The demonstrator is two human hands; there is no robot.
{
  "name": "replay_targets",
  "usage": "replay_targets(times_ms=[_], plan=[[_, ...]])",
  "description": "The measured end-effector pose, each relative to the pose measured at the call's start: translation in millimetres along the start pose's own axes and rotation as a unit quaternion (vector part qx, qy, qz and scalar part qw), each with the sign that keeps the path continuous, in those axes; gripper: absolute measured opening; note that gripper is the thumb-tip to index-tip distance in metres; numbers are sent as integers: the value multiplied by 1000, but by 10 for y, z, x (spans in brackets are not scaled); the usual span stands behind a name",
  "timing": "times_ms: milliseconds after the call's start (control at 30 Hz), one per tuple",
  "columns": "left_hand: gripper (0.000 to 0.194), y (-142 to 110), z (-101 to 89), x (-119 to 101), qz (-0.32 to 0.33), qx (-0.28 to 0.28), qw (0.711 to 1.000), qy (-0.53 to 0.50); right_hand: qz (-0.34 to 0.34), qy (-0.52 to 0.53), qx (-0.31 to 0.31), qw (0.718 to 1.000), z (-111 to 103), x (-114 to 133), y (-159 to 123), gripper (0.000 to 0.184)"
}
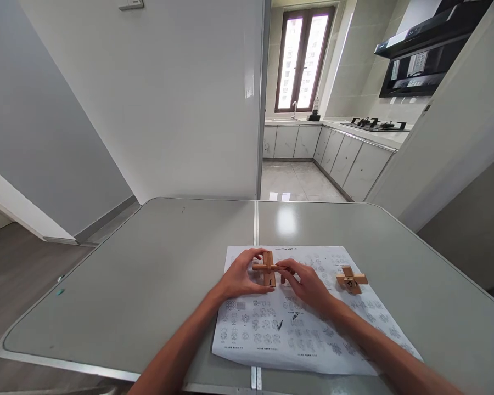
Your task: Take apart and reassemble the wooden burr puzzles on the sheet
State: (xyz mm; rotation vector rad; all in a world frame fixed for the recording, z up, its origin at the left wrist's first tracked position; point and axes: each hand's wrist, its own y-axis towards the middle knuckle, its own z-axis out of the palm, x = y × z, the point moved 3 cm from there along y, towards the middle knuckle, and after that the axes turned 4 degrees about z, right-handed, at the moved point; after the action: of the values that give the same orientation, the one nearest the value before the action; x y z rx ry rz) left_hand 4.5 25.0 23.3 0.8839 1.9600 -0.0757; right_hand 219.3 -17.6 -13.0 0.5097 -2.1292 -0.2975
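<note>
My left hand [243, 274] grips a small wooden block puzzle [269, 278] between thumb and fingers, over a printed sheet [255, 345]. A flat upright block and a thin crosswise stick make up the puzzle, and a dark mark shows low on the block. With fingertips pinched, my right hand [307, 282] holds the right end of the crosswise wooden stick [258, 267]. Under its fingers another bit of wood shows, partly hidden. Farther right on the sheet lies a second wooden block puzzle [351, 281], cross-shaped, with a dark character on it.
The sheet carries rows of small line drawings and lies on a grey folding table [119, 291] with a centre seam and metal rim. A small green bit [60, 292] is near the left edge. Beyond are a white wall [189, 99] and a kitchen with a stove [374, 125].
</note>
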Motion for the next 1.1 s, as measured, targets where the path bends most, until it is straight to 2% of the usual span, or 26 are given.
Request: replay_targets(times_ms=[233, 467, 600, 667, 800, 900, 1100], plan=[[86, 7, 51, -62, 3, 2, 1000, -18, -17, -46, -61, 997, -48, -19, 8, 17], [86, 21, 76, -75, 6, -6, 1000, -14, 7, -28, -54, 998, -55, -47, 21, 19], [85, 24, 57, -91, 5, -19, 1000, -11, 72, 64, -28, 995, -44, -37, 48, 25], [84, 22, 46, -118, 8, -28, 1000, -5, 120, 165, -1, 979, -33, -24, 65, 34], [81, 21, 69, -214, 45, -26, 998, 19, 171, 339, 84, 921, -2, 50, 74, 64], [81, 24, 115, -284, 77, -19, 995, 53, 190, 371, 111, 902, 4, 98, 57, 68], [80, 29, 119, -295, 89, -29, 992, 86, 230, 384, 75, 891, -31, 30, 55, 60]])
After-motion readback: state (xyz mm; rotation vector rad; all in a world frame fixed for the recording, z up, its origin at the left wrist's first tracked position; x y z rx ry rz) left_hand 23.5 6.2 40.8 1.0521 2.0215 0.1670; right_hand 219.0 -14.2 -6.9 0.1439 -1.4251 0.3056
